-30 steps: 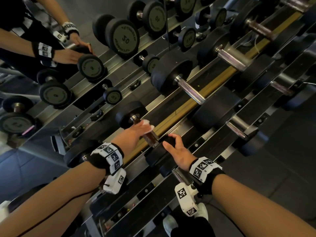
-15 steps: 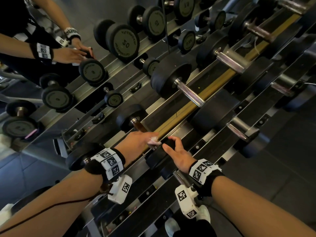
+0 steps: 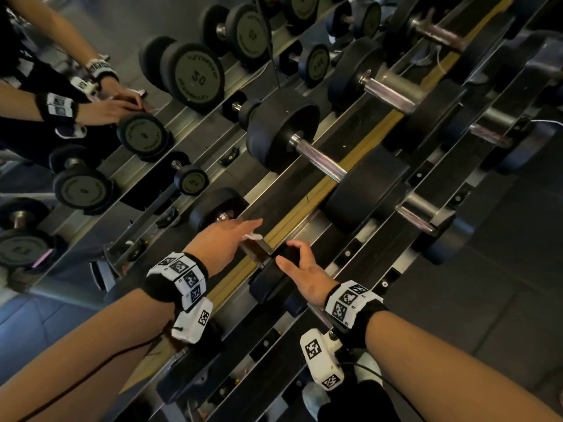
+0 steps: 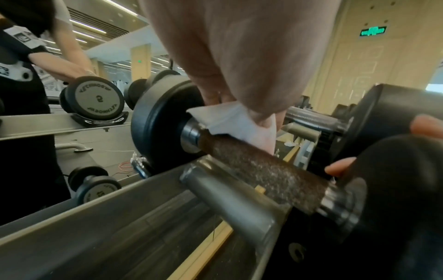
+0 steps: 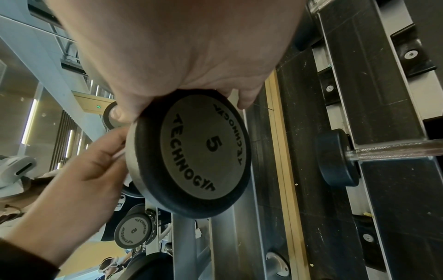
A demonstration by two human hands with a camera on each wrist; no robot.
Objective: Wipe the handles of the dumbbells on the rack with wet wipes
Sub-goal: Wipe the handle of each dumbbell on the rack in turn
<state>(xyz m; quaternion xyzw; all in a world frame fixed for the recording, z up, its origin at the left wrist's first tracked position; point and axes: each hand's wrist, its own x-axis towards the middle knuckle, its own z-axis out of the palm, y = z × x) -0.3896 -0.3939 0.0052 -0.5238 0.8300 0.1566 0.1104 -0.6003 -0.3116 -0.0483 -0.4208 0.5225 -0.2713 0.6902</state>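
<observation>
1. Left hand (image 3: 224,239) reaching over the handle (image 4: 261,166) of a small dumbbell (image 3: 243,248) on the rack (image 3: 350,138), fingers clenched on a white wet wipe (image 4: 237,121).
2. Wet wipe (image 3: 252,236) folded and bunched under the fingertips, pressed onto the top of the handle close to the far weight head (image 4: 163,121); a corner pokes out past the fingers in the head view.
3. Handle brownish and rough-textured, lying level across the rack's rails, mostly bare between the wipe and the near head.
4. Right hand (image 3: 304,275) grasping the near weight head (image 5: 191,155) of the same dumbbell, thumb (image 5: 120,111) on one side of the rim and fingers (image 5: 246,96) curled over the other.
5. Near head's end face marked "5" with brand lettering round it, tilted in the right wrist view; left hand (image 5: 79,170) visible just behind it.
6. Larger dumbbells (image 3: 329,166) with bright metal handles resting further along the same rack, well apart from both hands.
7. Mirror (image 3: 91,162) behind the rack showing reflected weight heads, one marked "50" (image 3: 195,77), plus the reflected arms with their black-and-white wrist bands.
8. Dark floor (image 3: 502,284) to the right of the rack; a white shoe (image 3: 315,400) below the right wrist.
</observation>
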